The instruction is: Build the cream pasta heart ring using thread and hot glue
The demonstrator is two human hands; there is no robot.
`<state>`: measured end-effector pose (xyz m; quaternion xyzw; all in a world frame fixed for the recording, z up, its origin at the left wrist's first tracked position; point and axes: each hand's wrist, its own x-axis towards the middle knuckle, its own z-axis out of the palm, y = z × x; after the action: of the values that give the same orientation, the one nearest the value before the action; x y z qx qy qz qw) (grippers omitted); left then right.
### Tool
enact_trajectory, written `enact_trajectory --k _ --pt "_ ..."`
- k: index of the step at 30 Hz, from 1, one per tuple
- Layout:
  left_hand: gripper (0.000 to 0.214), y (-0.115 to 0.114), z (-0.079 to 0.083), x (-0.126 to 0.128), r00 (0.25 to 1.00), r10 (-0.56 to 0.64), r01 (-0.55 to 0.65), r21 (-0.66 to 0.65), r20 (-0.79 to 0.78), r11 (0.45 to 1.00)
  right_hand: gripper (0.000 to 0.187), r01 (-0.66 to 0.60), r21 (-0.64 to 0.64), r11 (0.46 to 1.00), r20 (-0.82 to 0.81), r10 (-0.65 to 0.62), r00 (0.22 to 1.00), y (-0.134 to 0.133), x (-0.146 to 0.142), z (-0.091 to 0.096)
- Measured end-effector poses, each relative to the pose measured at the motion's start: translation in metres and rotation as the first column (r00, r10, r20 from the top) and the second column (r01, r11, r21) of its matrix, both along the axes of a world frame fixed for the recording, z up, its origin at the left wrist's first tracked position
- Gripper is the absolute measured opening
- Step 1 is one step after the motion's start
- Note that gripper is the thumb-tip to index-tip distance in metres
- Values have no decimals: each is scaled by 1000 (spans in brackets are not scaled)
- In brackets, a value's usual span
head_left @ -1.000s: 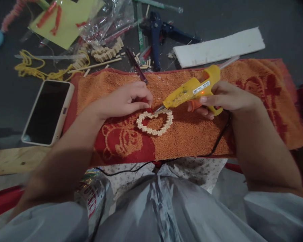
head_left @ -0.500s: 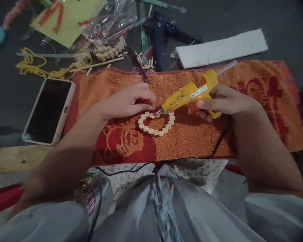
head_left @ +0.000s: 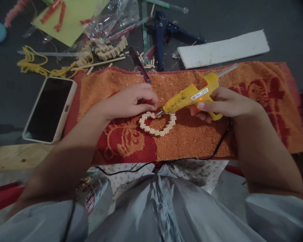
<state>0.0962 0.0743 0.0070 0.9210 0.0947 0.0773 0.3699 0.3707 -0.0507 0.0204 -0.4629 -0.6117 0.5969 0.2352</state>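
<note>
My right hand (head_left: 222, 104) is wrapped round a yellow hot glue gun (head_left: 183, 98), its fingers by the orange trigger and a clear glue stick in its back end. The gun's metal nozzle points left and down, at the upper edge of a heart-shaped ring of small pale wooden pieces (head_left: 158, 131), which lies on an orange and red towel (head_left: 192, 141). My left hand (head_left: 133, 101) is closed just above the ring's upper left, thumb and fingertips pinching a small red piece close to the nozzle. Most of that piece is hidden by the fingers.
A phone (head_left: 50, 109) lies left of the towel. Behind it are yellow string (head_left: 30, 64), cut wooden sticks (head_left: 112, 50), plastic wrap (head_left: 116, 16), a dark blue cutting tool (head_left: 160, 40) and a white foam strip (head_left: 224, 48). A black cord (head_left: 221, 141) crosses the towel's front right.
Both hands, the glue gun and the ring keep nearly the same positions relative to each other. The whole view has shifted slightly.
</note>
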Motion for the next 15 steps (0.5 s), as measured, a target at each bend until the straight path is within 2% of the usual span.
enact_trajectory --k 15 --pt "23 -1 2 1 1000 -7 7 0 -19 1000 41 14 -29 999 6 -14 1000 -1 2 -3"
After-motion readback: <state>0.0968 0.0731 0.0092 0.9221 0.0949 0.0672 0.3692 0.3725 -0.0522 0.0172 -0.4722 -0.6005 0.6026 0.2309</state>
